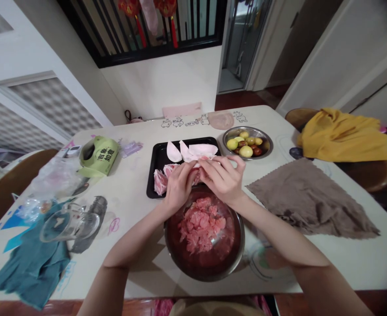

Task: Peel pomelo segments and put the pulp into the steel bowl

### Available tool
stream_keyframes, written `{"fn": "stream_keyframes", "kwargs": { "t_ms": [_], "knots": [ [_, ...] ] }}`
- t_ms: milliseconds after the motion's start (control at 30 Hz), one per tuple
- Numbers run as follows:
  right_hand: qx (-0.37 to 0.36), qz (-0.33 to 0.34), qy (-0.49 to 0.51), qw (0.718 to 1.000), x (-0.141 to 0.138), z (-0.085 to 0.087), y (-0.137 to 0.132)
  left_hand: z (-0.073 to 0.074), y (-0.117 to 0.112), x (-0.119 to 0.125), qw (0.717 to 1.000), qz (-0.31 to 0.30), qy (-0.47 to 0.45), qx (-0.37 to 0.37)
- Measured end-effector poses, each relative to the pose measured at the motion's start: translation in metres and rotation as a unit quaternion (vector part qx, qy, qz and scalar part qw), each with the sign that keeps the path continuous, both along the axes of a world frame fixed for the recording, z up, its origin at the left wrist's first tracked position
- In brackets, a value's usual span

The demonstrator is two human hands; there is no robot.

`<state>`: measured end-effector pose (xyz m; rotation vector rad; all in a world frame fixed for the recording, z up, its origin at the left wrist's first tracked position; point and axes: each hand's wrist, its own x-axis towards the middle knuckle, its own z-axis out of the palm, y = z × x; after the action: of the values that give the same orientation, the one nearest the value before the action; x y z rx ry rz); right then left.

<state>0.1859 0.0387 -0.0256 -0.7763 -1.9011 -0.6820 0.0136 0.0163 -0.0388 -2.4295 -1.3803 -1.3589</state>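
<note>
My left hand [181, 182] and my right hand [222, 177] meet over the far rim of a steel bowl [204, 277]. Pinched between their fingers is a pomelo segment, mostly hidden by the fingers. Pink pomelo pulp [202, 224] lies in loose pieces inside the bowl. Just beyond my hands is a black tray [157, 151]. White pieces of pomelo rind [202, 150] rest along its far side, and pomelo segments [161, 182] with pale membrane sit at its near left.
A steel bowl of small yellow and brown fruit [246, 151] stands behind my right hand. To the right lie a brown cloth [312, 197] and a chair with yellow fabric [345, 136]. Leftward are a green bag [99, 156], a glass pitcher [70, 221] and a teal cloth [32, 263].
</note>
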Motion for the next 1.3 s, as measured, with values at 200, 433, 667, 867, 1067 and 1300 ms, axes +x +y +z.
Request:
{"fn": "stream_keyframes", "kwargs": {
  "t_ms": [200,433,667,867,1067,1300],
  "knots": [
    [0.004,0.019,-0.007,1.000,0.004,0.004,0.000,0.003,0.000,-0.003,0.994,0.040,0.084,0.066],
    [0.036,-0.014,-0.029,0.999,0.005,0.004,0.000,0.010,0.001,-0.009,0.993,0.041,0.078,0.083],
    [0.094,-0.022,-0.018,0.995,0.000,0.001,-0.002,0.018,-0.008,-0.007,0.983,0.087,0.116,0.115],
    [0.087,-0.032,-0.040,0.995,0.000,-0.009,0.002,0.018,-0.014,-0.004,0.971,0.091,0.185,0.118],
    [0.054,0.020,-0.014,0.998,0.002,-0.010,0.004,0.019,-0.015,-0.002,0.968,0.085,0.194,0.132],
    [-0.011,0.086,0.045,0.995,0.003,0.002,0.008,0.018,-0.012,-0.005,0.974,0.086,0.167,0.130]
  ]
}}
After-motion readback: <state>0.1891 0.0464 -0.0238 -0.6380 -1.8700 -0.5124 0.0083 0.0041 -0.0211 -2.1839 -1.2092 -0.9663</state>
